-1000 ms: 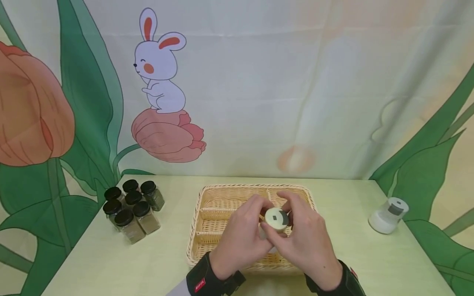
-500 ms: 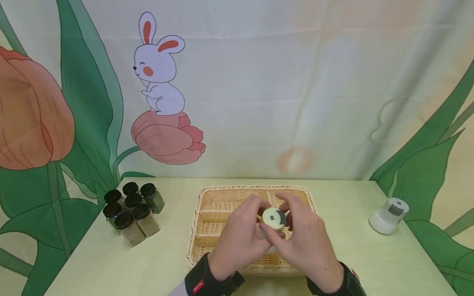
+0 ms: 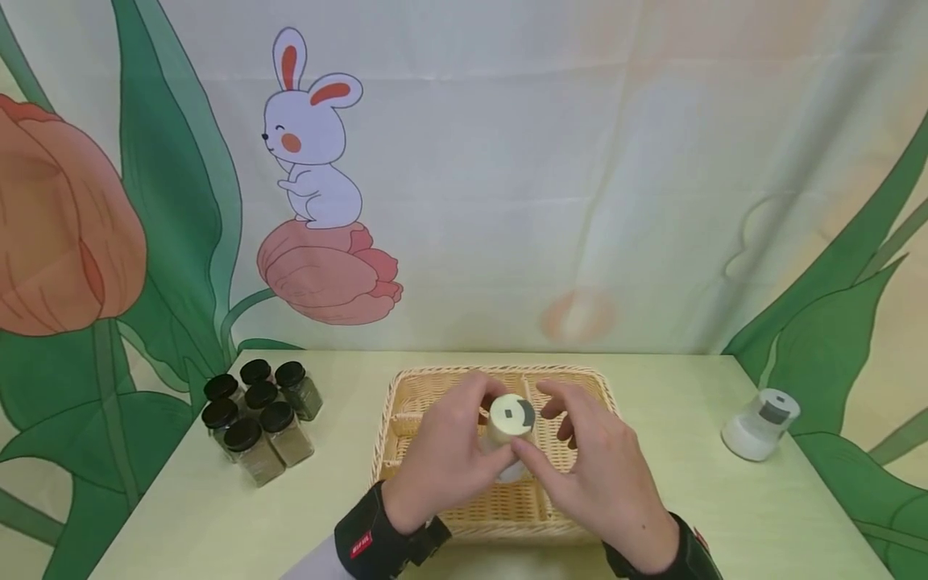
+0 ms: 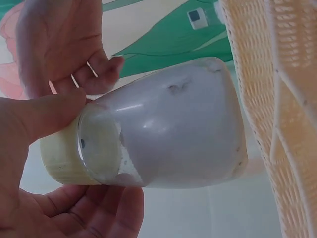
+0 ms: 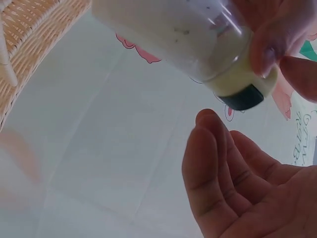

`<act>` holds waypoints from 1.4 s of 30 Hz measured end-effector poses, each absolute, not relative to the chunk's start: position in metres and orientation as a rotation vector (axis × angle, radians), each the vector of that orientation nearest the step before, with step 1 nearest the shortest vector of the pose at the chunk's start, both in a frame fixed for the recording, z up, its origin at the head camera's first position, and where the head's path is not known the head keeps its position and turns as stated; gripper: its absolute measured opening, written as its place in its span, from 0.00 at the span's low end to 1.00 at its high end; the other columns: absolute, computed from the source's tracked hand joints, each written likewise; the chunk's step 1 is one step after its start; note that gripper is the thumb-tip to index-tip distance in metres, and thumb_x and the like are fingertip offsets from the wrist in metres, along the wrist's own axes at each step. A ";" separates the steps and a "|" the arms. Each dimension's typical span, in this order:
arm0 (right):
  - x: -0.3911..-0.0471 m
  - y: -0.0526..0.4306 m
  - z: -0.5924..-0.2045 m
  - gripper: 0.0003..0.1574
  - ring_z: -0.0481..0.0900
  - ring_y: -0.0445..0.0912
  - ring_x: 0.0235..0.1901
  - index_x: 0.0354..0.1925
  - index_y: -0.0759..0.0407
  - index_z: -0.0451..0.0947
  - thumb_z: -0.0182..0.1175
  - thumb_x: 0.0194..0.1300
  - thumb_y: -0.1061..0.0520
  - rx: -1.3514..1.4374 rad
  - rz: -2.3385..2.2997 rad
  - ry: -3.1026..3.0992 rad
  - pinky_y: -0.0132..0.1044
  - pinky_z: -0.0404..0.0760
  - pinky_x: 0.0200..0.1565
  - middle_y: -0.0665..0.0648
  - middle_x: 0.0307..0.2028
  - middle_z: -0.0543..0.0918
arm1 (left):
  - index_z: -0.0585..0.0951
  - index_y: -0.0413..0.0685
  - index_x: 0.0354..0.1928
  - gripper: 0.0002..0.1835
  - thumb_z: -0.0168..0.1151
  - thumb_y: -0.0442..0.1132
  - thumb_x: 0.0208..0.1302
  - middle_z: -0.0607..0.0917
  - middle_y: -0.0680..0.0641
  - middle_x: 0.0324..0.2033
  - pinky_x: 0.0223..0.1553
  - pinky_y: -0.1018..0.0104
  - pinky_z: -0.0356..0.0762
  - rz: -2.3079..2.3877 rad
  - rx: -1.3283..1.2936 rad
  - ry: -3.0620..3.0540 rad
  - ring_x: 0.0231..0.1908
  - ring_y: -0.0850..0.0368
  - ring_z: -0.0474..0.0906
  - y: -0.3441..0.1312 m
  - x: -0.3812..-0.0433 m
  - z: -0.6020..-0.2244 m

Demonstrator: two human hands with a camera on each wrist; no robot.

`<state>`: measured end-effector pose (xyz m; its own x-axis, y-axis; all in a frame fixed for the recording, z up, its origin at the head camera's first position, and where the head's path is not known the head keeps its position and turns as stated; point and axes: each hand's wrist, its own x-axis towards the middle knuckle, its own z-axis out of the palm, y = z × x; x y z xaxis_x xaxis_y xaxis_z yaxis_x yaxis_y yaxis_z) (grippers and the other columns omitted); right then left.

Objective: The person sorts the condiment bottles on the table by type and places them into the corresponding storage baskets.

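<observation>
A seasoning shaker bottle point(image 3: 511, 414) with a cream lid and a dark flap is held above the basket. Its clear body point(image 4: 183, 129) contains something white. My left hand point(image 3: 445, 447) grips it around the lid and neck, thumb on one side and fingers on the other. To its right, my right hand point(image 3: 605, 459) has its fingers spread and loosely bent, apart from the bottle. The right thumb tip lies close to the left thumb; whether they touch is unclear. Beneath both hands is the wicker basket point(image 3: 580, 372) with dividers, partly hidden by them.
Several black-lidded spice jars point(image 3: 254, 459) stand clustered on the left of the table point(image 3: 341, 451). Another white shaker point(image 3: 757, 427) with a dark flap stands at the far right. A printed cloth point(image 3: 493, 201) hangs behind the table.
The right fingers have come off the bottle, which both hands held earlier. My left hand has shifted left with the bottle, showing more of its body.
</observation>
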<state>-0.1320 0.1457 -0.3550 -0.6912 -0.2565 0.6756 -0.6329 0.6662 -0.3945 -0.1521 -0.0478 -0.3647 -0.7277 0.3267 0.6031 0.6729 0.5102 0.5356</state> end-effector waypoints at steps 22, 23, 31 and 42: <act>-0.156 0.219 -0.382 0.38 0.75 0.40 0.32 0.59 0.56 0.75 0.68 0.57 0.38 0.488 0.567 -2.510 0.36 0.73 0.30 0.48 0.38 0.80 | 0.74 0.48 0.49 0.26 0.72 0.53 0.55 0.77 0.56 0.41 0.39 0.67 0.76 -0.914 -0.678 -2.398 0.40 0.65 0.73 -0.107 -0.196 -0.368; -0.159 0.225 -0.385 0.37 0.76 0.42 0.32 0.59 0.57 0.75 0.68 0.57 0.39 0.483 0.554 -2.511 0.37 0.74 0.30 0.49 0.38 0.80 | 0.74 0.48 0.50 0.26 0.71 0.52 0.56 0.77 0.55 0.41 0.39 0.66 0.76 -0.910 -0.674 -2.403 0.40 0.64 0.73 -0.109 -0.198 -0.369; -0.178 0.279 -0.397 0.36 0.78 0.52 0.39 0.56 0.62 0.77 0.70 0.56 0.43 0.440 0.495 -2.495 0.47 0.76 0.34 0.58 0.42 0.80 | 0.74 0.47 0.50 0.26 0.73 0.52 0.55 0.77 0.54 0.41 0.38 0.66 0.75 -0.914 -0.589 -2.449 0.39 0.62 0.73 -0.122 -0.211 -0.377; -0.196 0.345 -0.402 0.39 0.74 0.65 0.47 0.56 0.69 0.75 0.68 0.59 0.41 0.292 0.464 -2.583 0.60 0.72 0.42 0.70 0.49 0.76 | 0.74 0.47 0.51 0.27 0.73 0.52 0.54 0.79 0.51 0.41 0.35 0.63 0.75 -0.960 -0.513 -2.534 0.38 0.56 0.75 -0.140 -0.236 -0.387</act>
<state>-0.1959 0.3446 -0.4021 -0.8543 -0.1184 0.5061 -0.2872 0.9191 -0.2697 -0.2360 -0.1396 -0.3871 -0.8606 0.1988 0.4688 0.4595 0.6999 0.5468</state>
